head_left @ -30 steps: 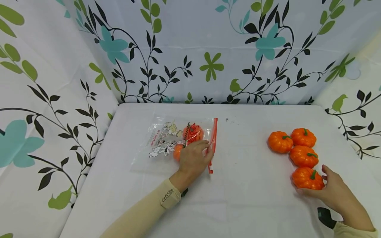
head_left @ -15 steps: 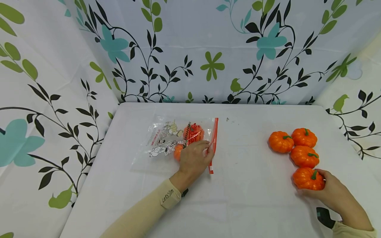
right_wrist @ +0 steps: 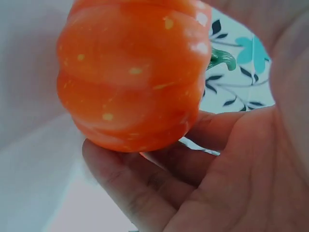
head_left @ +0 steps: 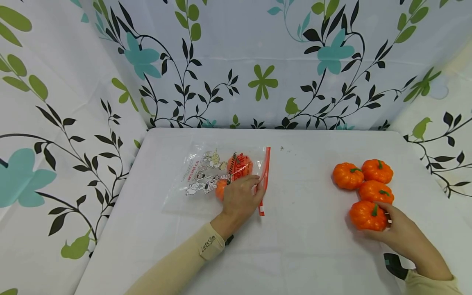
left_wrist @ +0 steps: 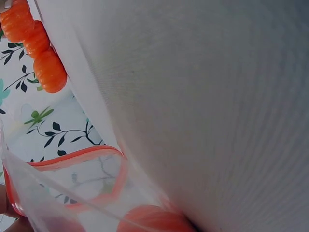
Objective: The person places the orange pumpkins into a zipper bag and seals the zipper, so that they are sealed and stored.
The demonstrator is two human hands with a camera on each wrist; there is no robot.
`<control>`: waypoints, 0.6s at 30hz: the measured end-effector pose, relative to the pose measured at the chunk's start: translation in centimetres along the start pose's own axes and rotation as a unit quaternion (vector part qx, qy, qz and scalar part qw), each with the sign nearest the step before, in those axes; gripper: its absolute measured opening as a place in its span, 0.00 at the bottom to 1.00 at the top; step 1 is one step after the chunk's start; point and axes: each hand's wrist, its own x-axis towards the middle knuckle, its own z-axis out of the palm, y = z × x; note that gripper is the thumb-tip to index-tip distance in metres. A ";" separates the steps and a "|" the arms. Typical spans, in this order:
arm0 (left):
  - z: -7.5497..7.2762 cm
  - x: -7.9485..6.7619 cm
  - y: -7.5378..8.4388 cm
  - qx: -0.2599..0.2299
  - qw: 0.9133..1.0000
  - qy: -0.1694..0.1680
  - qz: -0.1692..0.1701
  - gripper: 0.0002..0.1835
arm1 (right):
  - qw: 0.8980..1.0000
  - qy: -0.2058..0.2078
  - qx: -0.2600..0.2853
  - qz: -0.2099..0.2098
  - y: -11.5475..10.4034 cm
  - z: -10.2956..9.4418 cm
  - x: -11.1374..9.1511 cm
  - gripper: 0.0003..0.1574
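My right hand grips a small orange toy pumpkin with a green stem, its thumb and fingers round the sides. In the right wrist view the fingers curl under the pumpkin. On the left of the table, my left hand pinches the mouth of a clear zip bag near its red strip. The left wrist view shows the bag's red-edged mouth held apart. Two orange pumpkin shapes, one behind red print and one partly covered by my hand, lie inside.
Three more pumpkins sit close together on the right: one on the left, one at the back and one nearest my right hand. The white-covered table meets a leaf-patterned curtain behind.
My right hand has closed its fingers round the front pumpkin and shifted it left and slightly away from me. My left hand and the bag stay where they were.
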 end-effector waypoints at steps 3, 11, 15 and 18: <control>0.0 0.0 0.0 -0.002 1.000 -0.002 -0.002 0.05 | 1.000 0.006 0.003 -0.023 -1.2 0.2 0.1 0.68; 0.0 -0.1 0.0 -0.001 1.000 -0.004 -0.005 0.06 | 0.993 0.016 0.028 -0.112 -4.9 1.1 1.2 0.64; 0.1 -0.1 -0.1 -0.001 1.000 -0.002 -0.005 0.06 | 0.990 0.019 0.033 -0.138 -6.8 1.2 2.2 0.63; 0.0 -0.1 -0.1 -0.003 1.000 0.000 -0.004 0.05 | 0.989 0.020 0.028 -0.143 -8.0 1.4 2.9 0.64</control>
